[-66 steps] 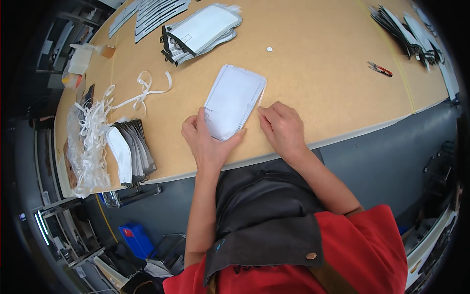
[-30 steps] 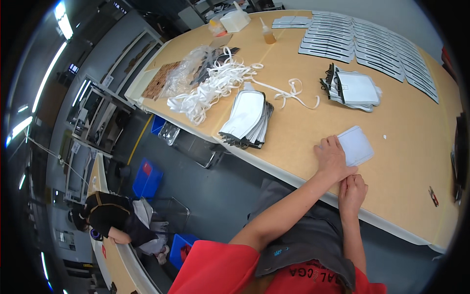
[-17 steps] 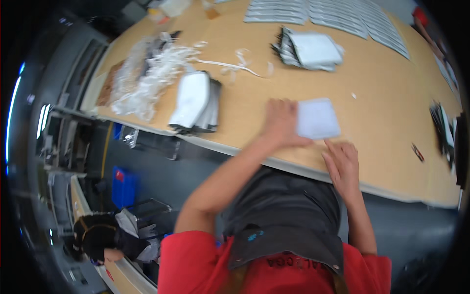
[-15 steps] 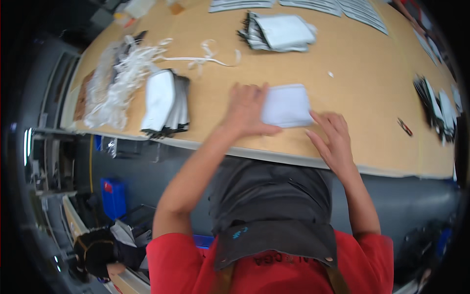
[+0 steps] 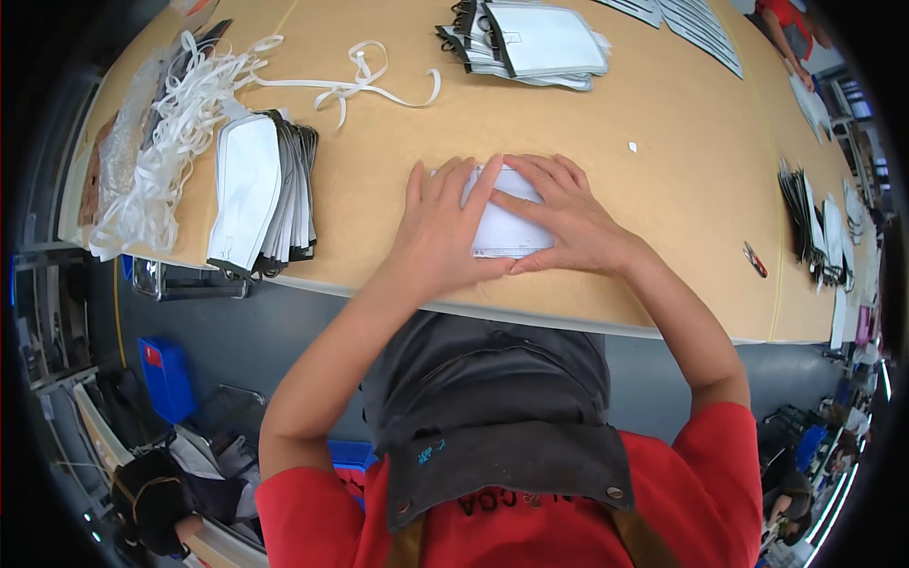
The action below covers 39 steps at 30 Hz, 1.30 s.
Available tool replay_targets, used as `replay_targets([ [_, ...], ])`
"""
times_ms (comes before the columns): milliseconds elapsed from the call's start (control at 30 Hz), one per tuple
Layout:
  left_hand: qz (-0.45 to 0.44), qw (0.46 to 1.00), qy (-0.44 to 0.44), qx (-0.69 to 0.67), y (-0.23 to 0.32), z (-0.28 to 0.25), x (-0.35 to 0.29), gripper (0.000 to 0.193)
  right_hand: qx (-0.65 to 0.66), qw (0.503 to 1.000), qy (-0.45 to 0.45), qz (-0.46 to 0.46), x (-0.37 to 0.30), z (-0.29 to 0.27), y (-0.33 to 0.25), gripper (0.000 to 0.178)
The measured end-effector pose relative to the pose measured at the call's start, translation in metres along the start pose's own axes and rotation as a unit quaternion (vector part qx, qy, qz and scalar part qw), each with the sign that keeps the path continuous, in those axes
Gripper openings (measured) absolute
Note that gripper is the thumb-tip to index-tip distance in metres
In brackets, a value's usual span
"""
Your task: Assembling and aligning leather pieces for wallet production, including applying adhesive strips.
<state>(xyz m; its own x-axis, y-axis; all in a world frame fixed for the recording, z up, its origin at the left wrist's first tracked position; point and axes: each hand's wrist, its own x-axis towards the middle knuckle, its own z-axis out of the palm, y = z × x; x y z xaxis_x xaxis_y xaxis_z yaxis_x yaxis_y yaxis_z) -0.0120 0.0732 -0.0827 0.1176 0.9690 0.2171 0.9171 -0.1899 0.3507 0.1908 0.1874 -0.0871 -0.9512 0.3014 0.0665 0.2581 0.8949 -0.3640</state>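
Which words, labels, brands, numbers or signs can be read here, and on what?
Wording is not copied here.
Shirt: dark lettering, upside down, partly covered by the apron.
Apron: small blue mark, too small to read.
White panel: faint marks near its lower edge, too small to read.
Upper stack: small mark on top, unreadable.

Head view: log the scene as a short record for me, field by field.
Left hand: spread over the left part of a white panel
Right hand: spread over the same panel's right part
To the left: dark-edged stack of white panels, heap of white tape
Beyond the hands: second dark-edged panel stack
To the right: small white scrap, red-handled thread snips
Surface: tan tabletop
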Motion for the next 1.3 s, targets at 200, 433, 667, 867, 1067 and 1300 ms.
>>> replay_targets([
  [200, -0.070, 0.990, 0.103, -0.060, 0.027, 0.000, -0.067, 0.067, -0.012, 1.000, 0.007, 0.013, 0.001, 0.001, 0.000, 0.084],
  [433, -0.087, 0.980, 0.158, -0.089, 0.023, 0.011, -0.074, 0.018, -0.023, 0.999, 0.025, 0.014, 0.001, 0.004, 0.000, 0.084],
  [667, -0.117, 0.966, 0.176, -0.147, 0.004, 0.020, -0.071, 0.015, -0.023, 0.999, 0.038, 0.011, 0.001, 0.008, 0.000, 0.084],
  [867, -0.058, 0.968, 0.207, -0.129, 0.001, 0.022, -0.070, 0.016, -0.026, 0.999, 0.040, 0.014, 0.000, 0.009, 0.000, 0.085],
  [1067, -0.046, 0.970, 0.210, -0.116, -0.004, 0.023, -0.069, 0.017, -0.028, 0.999, 0.041, 0.019, 0.000, 0.008, -0.004, 0.083],
  [1300, -0.017, 0.971, 0.201, -0.129, -0.015, 0.019, -0.067, 0.018, -0.041, 0.999, 0.024, 0.019, 0.002, 0.002, -0.008, 0.082],
])
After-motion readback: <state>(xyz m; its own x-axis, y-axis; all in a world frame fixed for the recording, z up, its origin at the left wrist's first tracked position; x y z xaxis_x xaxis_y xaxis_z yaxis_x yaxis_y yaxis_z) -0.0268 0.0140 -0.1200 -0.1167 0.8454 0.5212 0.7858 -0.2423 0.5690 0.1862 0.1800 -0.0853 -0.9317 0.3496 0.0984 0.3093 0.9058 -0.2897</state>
